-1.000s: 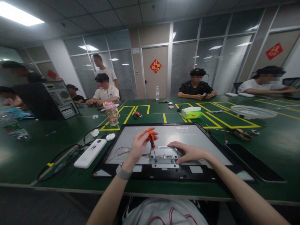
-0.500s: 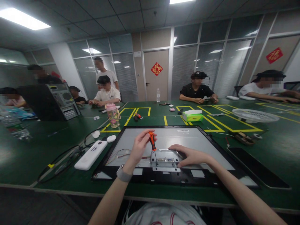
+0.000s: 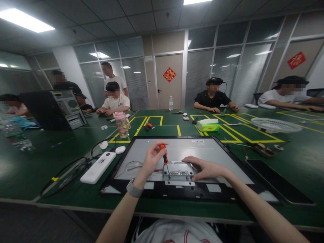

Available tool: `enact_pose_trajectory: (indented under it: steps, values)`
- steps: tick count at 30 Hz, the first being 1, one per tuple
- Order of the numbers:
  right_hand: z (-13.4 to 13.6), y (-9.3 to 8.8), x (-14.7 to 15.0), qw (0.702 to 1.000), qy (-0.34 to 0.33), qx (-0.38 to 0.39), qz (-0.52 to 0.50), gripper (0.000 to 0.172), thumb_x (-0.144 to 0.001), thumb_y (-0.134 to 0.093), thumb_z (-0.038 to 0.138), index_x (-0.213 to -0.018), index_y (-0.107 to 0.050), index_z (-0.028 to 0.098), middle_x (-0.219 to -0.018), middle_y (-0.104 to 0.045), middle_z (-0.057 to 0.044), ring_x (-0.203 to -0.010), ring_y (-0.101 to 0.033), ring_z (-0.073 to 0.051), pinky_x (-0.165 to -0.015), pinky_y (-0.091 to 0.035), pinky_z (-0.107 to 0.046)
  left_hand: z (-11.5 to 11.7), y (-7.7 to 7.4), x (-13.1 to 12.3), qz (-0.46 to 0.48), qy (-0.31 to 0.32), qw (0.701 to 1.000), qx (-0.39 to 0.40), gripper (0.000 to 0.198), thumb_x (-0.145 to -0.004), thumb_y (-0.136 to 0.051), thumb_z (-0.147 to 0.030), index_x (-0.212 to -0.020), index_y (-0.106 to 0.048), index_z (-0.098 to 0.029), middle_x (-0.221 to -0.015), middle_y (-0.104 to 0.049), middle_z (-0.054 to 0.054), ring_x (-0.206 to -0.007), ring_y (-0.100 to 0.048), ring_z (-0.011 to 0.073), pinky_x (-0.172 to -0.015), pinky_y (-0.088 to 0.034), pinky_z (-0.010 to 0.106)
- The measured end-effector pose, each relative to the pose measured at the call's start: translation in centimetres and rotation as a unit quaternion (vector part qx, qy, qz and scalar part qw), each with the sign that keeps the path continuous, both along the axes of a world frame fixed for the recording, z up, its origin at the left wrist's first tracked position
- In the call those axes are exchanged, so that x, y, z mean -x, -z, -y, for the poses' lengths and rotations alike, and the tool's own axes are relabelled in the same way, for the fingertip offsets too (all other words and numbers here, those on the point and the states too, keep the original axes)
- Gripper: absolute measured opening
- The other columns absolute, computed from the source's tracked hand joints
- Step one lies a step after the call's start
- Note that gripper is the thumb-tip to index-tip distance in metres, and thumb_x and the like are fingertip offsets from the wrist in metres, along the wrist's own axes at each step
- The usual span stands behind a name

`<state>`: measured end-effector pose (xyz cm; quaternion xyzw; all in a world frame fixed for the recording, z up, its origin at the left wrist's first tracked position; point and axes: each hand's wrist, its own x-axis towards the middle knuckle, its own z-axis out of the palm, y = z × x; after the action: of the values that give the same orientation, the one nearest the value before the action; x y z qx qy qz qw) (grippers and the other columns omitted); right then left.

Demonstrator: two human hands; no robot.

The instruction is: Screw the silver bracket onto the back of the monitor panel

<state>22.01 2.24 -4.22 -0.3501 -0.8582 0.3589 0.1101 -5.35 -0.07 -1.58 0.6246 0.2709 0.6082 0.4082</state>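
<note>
A flat display panel [image 3: 146,148] with a black frame lies on the green table in front of me. Near its front edge sits a silver metal bracket [image 3: 179,168] with connector ports. My left hand [image 3: 153,157] pinches the handle of an orange and black screwdriver [image 3: 165,158]. The screwdriver stands nearly upright, its tip down at the left part of the bracket. My right hand [image 3: 206,167] rests with fingers spread on the right side of the bracket, holding nothing. Thin wires [image 3: 133,167] run across the panel to the left of the bracket.
A white power bank [image 3: 98,168] and black cables [image 3: 67,175] lie left of the panel, a black phone [image 3: 279,180] right of it. Beyond stand a pink-lidded bottle [image 3: 122,125] and a tissue pack [image 3: 208,125]. A computer tower [image 3: 53,109] is at the left. Several people sit around the table.
My left fingers have shifted slightly on the screwdriver handle, covering more of it; its tip stays at the bracket. My right hand has not moved. A person behind the tower has moved right.
</note>
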Motion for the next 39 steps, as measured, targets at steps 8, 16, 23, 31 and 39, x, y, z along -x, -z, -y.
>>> enact_pose_trajectory:
  steps: [8, 16, 23, 31, 39]
  values:
    - [0.17, -0.12, 0.00, 1.000, 0.011, 0.001, 0.011, 0.093, -0.071, -0.077, 0.056, -0.149, -0.043, 0.017, -0.156, -0.038, -0.016, -0.145, -0.034, -0.036, -0.123, -0.022, -0.048, 0.03, -0.10, -0.01, 0.061, 0.055, 0.996, 0.037, 0.036, -0.083, -0.072, -0.043, -0.107, -0.070, -0.016, -0.098, -0.071, 0.008, -0.082, -0.068, 0.0183, -0.078, -0.053, 0.031]
    - [0.03, -0.03, -0.01, 1.000, 0.009, -0.001, 0.012, 0.094, -0.071, -0.076, 0.058, -0.149, -0.042, 0.017, -0.157, -0.036, -0.016, -0.146, -0.032, -0.036, -0.123, -0.021, -0.049, 0.08, -0.25, 0.03, 0.069, 0.079, 0.994, 0.043, 0.039, -0.087, -0.065, -0.043, -0.112, -0.070, -0.013, -0.102, -0.071, 0.012, -0.087, -0.066, 0.0196, -0.079, -0.052, 0.031]
    - [0.07, -0.04, -0.09, 1.000, 0.006, -0.005, 0.009, 0.093, -0.072, -0.076, 0.058, -0.149, -0.043, 0.018, -0.157, -0.037, -0.015, -0.146, -0.033, -0.036, -0.123, -0.021, -0.050, 0.13, -0.33, 0.08, -0.010, 0.003, 1.000, 0.007, 0.034, -0.079, -0.076, -0.043, -0.098, -0.071, -0.016, -0.077, -0.063, 0.001, -0.069, -0.059, 0.0132, -0.066, -0.049, 0.025]
    - [0.00, 0.10, -0.08, 1.000, 0.009, -0.003, 0.017, 0.096, -0.071, -0.076, 0.059, -0.150, -0.041, 0.017, -0.158, -0.036, -0.016, -0.147, -0.031, -0.037, -0.123, -0.021, -0.049, 0.15, -0.21, 0.14, 0.048, 0.078, 0.995, 0.037, 0.041, -0.087, -0.066, -0.047, -0.112, -0.069, -0.015, -0.096, -0.070, 0.009, -0.082, -0.066, 0.0184, -0.076, -0.052, 0.031]
    - [0.00, 0.04, -0.08, 1.000, 0.007, -0.004, 0.015, 0.094, -0.071, -0.076, 0.058, -0.150, -0.042, 0.017, -0.157, -0.037, -0.016, -0.146, -0.032, -0.036, -0.123, -0.022, -0.049, 0.31, -0.50, -0.07, 0.073, 0.076, 0.992, 0.066, 0.041, -0.084, -0.069, -0.043, -0.113, -0.071, -0.014, -0.100, -0.070, 0.010, -0.086, -0.065, 0.0193, -0.078, -0.052, 0.032]
